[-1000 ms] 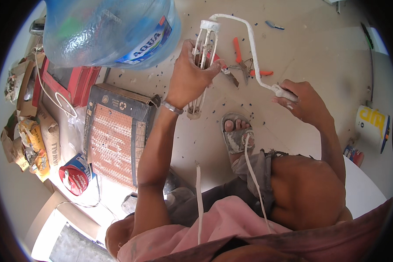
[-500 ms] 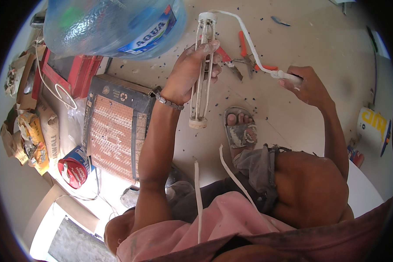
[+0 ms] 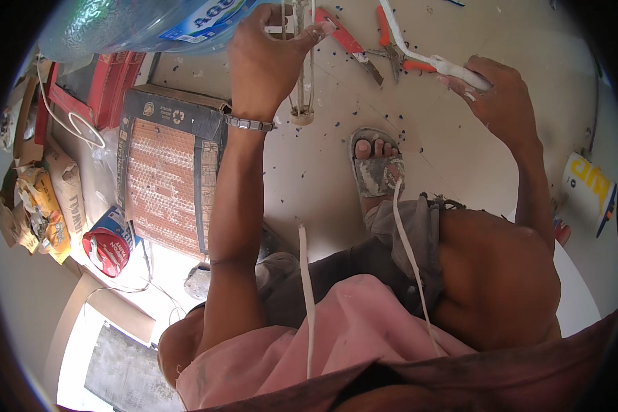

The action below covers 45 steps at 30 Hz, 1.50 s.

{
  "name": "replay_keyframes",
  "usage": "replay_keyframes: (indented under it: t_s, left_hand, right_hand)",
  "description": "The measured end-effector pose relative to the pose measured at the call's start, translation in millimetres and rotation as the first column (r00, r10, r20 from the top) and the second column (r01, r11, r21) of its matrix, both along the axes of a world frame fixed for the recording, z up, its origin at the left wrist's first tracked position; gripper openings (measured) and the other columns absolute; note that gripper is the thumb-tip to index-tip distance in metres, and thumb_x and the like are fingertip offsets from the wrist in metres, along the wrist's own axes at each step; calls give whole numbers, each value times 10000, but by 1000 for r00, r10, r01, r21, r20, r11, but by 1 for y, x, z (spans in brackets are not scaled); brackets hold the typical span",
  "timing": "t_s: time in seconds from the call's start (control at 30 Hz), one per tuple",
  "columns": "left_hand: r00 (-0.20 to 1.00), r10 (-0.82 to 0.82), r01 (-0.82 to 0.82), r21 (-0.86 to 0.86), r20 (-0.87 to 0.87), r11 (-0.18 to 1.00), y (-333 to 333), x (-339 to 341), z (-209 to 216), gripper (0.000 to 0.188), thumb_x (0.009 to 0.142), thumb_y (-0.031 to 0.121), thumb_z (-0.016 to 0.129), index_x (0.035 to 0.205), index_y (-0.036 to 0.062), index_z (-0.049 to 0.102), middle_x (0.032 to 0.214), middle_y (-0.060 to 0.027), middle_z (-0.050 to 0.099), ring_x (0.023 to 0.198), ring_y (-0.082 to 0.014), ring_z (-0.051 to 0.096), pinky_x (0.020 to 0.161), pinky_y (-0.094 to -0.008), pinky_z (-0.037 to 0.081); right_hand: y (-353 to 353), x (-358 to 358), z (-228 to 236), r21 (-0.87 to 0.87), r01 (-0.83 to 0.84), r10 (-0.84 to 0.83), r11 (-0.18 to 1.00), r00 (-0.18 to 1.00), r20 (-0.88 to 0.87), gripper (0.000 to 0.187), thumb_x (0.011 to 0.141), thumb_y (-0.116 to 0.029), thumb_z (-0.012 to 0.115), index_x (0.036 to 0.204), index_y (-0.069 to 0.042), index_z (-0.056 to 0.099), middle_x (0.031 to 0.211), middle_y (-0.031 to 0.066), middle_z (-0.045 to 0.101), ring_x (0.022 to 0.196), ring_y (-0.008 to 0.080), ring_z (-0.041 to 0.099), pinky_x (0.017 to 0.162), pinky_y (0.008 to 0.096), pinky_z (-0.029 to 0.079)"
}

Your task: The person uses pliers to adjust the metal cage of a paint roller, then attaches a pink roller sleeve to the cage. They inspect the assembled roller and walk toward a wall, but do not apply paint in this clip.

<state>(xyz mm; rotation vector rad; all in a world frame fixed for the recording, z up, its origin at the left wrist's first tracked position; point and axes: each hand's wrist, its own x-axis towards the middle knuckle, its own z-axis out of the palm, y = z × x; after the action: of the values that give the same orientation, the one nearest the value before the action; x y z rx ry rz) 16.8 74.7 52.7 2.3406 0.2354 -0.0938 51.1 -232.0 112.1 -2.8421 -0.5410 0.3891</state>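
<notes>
A paint roller frame with a bare wire cage (image 3: 302,113) and a white-smeared bent rod (image 3: 398,38) spans my two hands. My left hand (image 3: 268,65) is closed around the cage near the top edge of the view, its thumb lying across the wires. The cage's upper end is cut off by the picture. My right hand (image 3: 505,99) grips the roller's pale handle (image 3: 463,72) at the right. Between the hands, on the floor, lie a red-handled tool with a dark blade (image 3: 343,34) and pliers with orange-red handles (image 3: 386,31).
A large clear blue water bottle (image 3: 110,31) stands at the upper left. Below it lies a dark open-fronted carton (image 3: 161,178). Further left are red boxes (image 3: 106,89), a red-lidded paint can (image 3: 106,250) and yellow bags (image 3: 44,213). A white bucket (image 3: 587,189) is far right.
The roller frame has moved up in the view, with both hands still on it. My left hand has risen and shifted left; the floor things have also shifted upward.
</notes>
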Motion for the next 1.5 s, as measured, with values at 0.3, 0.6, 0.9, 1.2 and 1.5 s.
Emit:
replay_keyframes:
  t_s: [0.3,0.6,0.9,1.2,1.5]
  left_hand:
    - [966,116,-252,-731,-232,634,9,7,44,352,905,217,769,1151,-20,683,893,-75,732,695,-118,658,611,-219,529]
    - [936,-353,-177,-838,19,-515,-7,-2,3,550,969,357,668,1326,-43,549,1011,-148,714,750,-191,702,610,-264,581]
    - [974,-226,-65,-990,-36,-123,3,6,28,644,1002,410,607,1425,-52,457,1099,-195,694,795,-227,723,615,-302,603]
    - [992,-124,4,-950,-36,311,16,-7,49,524,1038,338,557,1411,-18,458,1109,-235,701,735,-307,745,530,-341,622]
    - [982,-184,-61,-991,-39,-119,11,-4,10,697,1062,480,399,1466,-88,394,1401,-335,509,1306,-425,537,972,-553,561]
  right_hand:
    - [-34,12,-7,222,-125,119,967,992,39,309,868,-247,821,917,18,670,721,62,593,622,145,467,594,294,416]
    - [-34,7,-32,409,-151,188,900,981,-51,355,904,-321,786,863,16,680,649,44,553,587,126,481,542,286,390]
    - [-42,5,-38,395,-218,91,892,945,315,310,865,-261,832,943,9,701,720,80,644,611,144,550,577,276,450]
    - [-33,3,-22,302,-147,5,942,904,427,294,870,-262,828,934,-4,701,689,66,600,575,141,500,548,284,416]
    - [-26,1,-18,368,153,-71,917,971,-227,355,975,-327,705,828,-9,642,602,-9,480,567,78,433,540,280,366]
